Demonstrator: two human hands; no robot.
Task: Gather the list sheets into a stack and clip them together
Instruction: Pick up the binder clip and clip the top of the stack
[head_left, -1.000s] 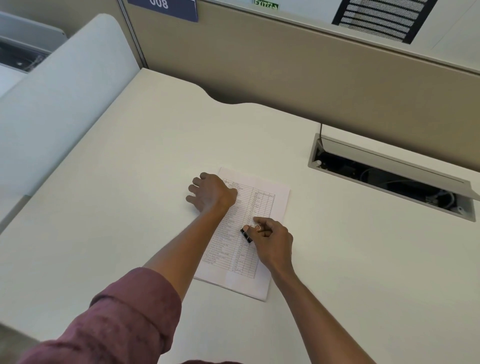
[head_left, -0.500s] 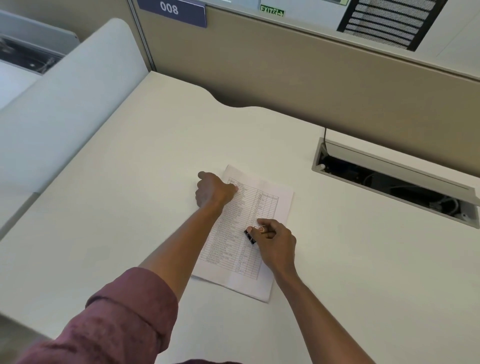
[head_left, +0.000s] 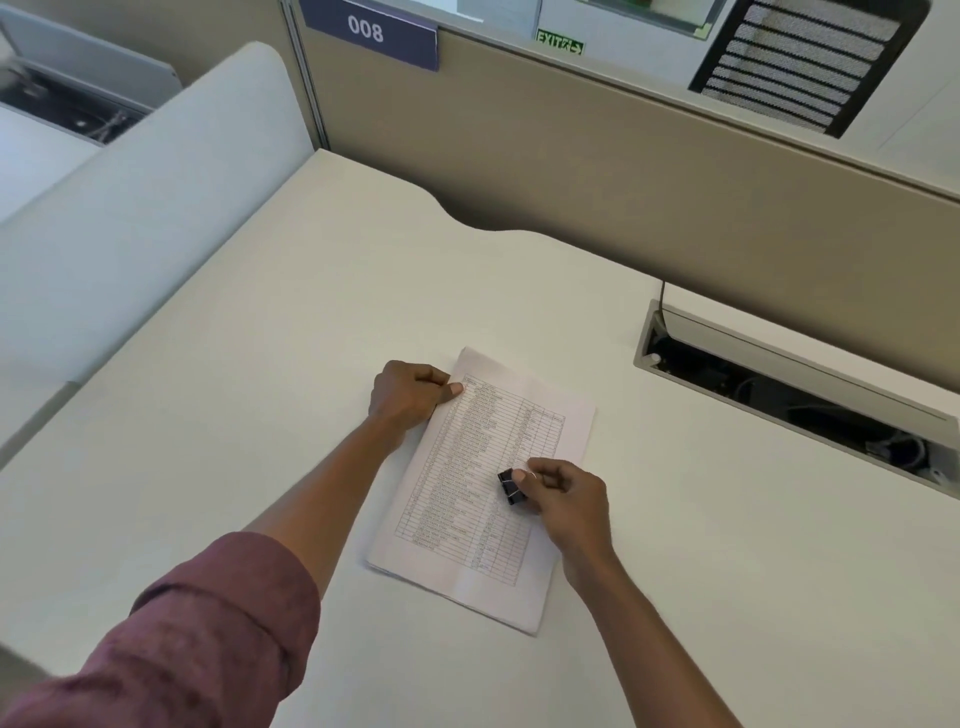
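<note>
A pale desk (head_left: 260, 415) fills a cubicle with tan partition walls and a sign reading 008 (head_left: 367, 30). The right hand (head_left: 563, 499) is curled closed, thumb and forefinger pinching a small black binder clip (head_left: 510, 487) held over the middle of the list sheets (head_left: 498, 499). The left hand (head_left: 410, 395) is loosely fisted at the stack's far left corner, its thumb pressed on the top page; the other fingers seem to curl under the paper edge, though that is hard to see. The sheets lie in one fairly even stack, tilted on the desk. An open cable tray (head_left: 789, 395) sits to the right, well apart.
</note>
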